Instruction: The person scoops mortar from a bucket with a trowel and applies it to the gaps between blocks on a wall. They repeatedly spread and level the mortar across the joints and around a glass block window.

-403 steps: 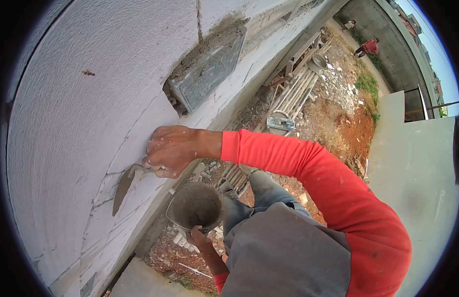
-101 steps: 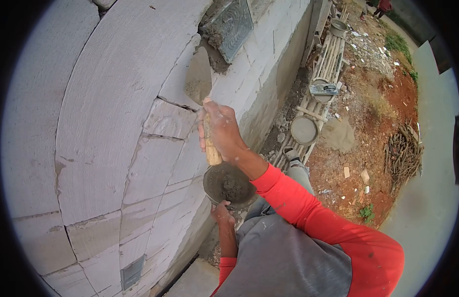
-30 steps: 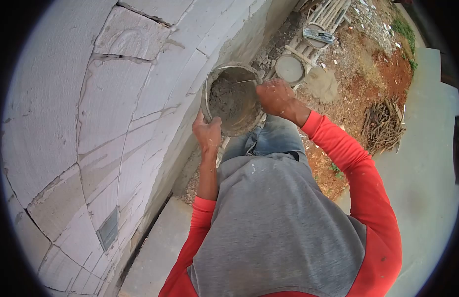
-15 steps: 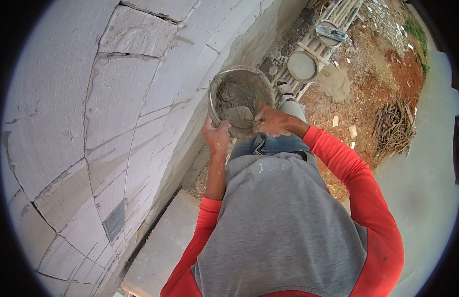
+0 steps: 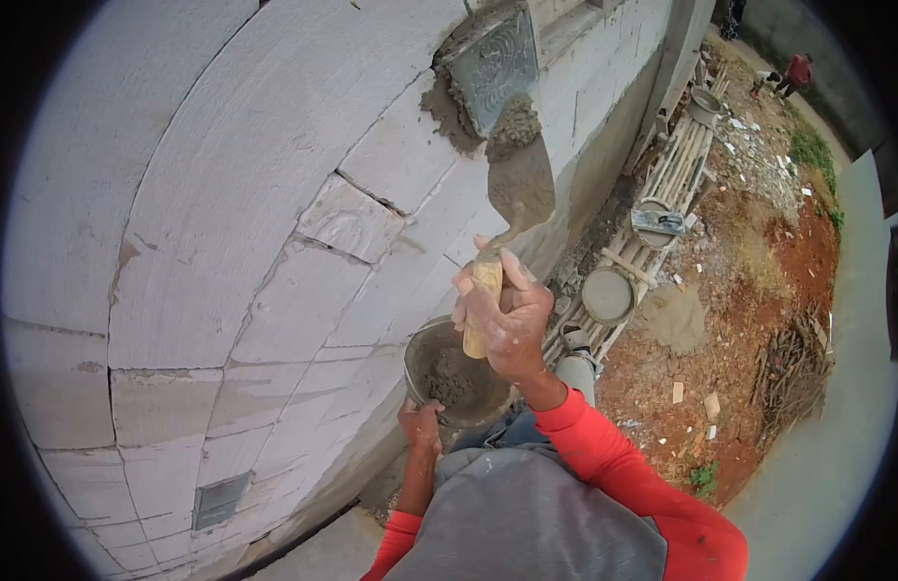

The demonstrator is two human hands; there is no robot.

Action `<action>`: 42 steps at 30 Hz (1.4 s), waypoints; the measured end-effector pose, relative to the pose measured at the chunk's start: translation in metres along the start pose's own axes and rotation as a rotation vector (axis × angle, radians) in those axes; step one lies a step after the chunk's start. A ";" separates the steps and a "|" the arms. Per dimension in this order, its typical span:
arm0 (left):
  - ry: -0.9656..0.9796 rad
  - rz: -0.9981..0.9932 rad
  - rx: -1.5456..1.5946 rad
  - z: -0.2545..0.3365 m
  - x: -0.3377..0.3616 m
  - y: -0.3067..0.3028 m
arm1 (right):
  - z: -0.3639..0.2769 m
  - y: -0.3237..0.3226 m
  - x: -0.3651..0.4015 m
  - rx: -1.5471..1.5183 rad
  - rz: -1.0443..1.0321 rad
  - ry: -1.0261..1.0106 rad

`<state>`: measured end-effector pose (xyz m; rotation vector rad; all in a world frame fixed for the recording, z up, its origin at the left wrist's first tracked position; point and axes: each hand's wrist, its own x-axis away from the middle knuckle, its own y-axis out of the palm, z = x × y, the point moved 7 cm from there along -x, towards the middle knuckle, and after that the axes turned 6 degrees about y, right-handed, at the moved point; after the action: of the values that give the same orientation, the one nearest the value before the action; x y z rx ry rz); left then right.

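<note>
My right hand is closed around the wooden handle of a trowel, raised against the block wall. Wet mortar sits at the tip of its blade, just below a grey square plate set in the wall. More mortar is smeared along the left side of that plate. Lower down, my left hand grips the rim of a bucket held close to the wall. Grey mortar lies inside it. My right hand partly covers the bucket's upper right edge.
A bamboo platform runs along the wall to the right, bearing a round tub and another with a flat tool across it. A bundle of sticks lies on the red soil. Two people are far off.
My right hand has lifted the trowel out of the bucket and up to the plate on the wall, carrying mortar. The view has tilted upward; my left hand still holds the bucket.
</note>
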<state>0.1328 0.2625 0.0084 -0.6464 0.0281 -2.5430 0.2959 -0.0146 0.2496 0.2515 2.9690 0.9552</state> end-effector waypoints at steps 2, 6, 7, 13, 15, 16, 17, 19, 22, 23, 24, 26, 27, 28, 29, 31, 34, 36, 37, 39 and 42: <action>-0.032 0.037 -0.006 0.005 0.007 -0.007 | -0.038 0.003 -0.004 0.085 0.150 -0.317; -0.004 0.068 0.052 0.010 0.019 -0.018 | -0.074 0.012 0.007 0.002 0.558 -0.675; 0.052 0.066 0.055 0.004 0.017 -0.024 | -0.066 0.016 0.001 0.079 0.564 -0.693; 0.046 0.096 0.004 -0.001 0.022 -0.050 | 0.021 0.045 -0.070 0.468 0.270 -0.449; 0.036 0.099 0.081 -0.005 0.018 -0.033 | -0.011 0.055 -0.058 0.425 0.225 -0.719; 0.023 0.105 -0.004 -0.008 0.018 -0.038 | -0.014 0.055 -0.031 0.412 0.216 -0.786; -0.027 0.125 -0.028 -0.014 0.028 -0.050 | -0.005 0.048 -0.026 0.477 0.234 -0.721; -0.080 0.142 -0.034 -0.001 0.028 -0.035 | 0.006 0.022 -0.039 0.595 0.254 -0.656; -0.120 0.156 -0.054 -0.006 0.028 -0.033 | 0.032 -0.028 -0.050 0.828 0.212 -0.155; -0.113 0.135 -0.075 -0.005 0.024 -0.031 | 0.042 -0.038 -0.053 0.788 0.168 -0.011; -0.109 0.116 -0.095 -0.007 0.020 -0.028 | 0.041 -0.038 -0.059 0.677 0.146 -0.080; -0.114 0.095 -0.128 -0.011 0.022 -0.028 | 0.037 -0.040 -0.072 0.452 0.106 -0.206; -0.113 0.089 -0.134 -0.012 0.020 -0.026 | 0.043 -0.040 -0.083 0.362 0.054 -0.098; -0.107 0.081 -0.138 -0.013 0.017 -0.024 | 0.047 -0.038 -0.095 0.270 0.000 0.003; -0.100 0.069 -0.140 -0.013 0.014 -0.022 | 0.051 -0.034 -0.106 0.177 -0.055 0.101; -0.097 0.053 -0.141 -0.015 0.013 -0.020 | 0.040 -0.019 -0.122 0.109 -0.089 0.124; -0.119 0.084 -0.154 -0.011 0.015 -0.017 | 0.046 0.000 -0.155 0.059 -0.161 0.135; -0.118 0.070 -0.111 -0.002 0.018 -0.012 | 0.061 0.011 -0.161 0.053 -0.197 0.136; -0.119 0.062 -0.082 -0.002 0.021 -0.008 | 0.071 0.014 -0.159 0.062 -0.211 0.141; -0.128 0.051 -0.131 -0.004 0.019 -0.008 | 0.088 0.010 -0.145 0.083 -0.230 0.171; -0.127 0.035 -0.162 0.002 0.014 0.000 | 0.091 -0.009 -0.125 0.098 -0.233 0.196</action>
<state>0.1232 0.2558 0.0166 -0.8616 0.2006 -2.4778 0.4234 0.0114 0.1661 -0.1958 3.1315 0.8536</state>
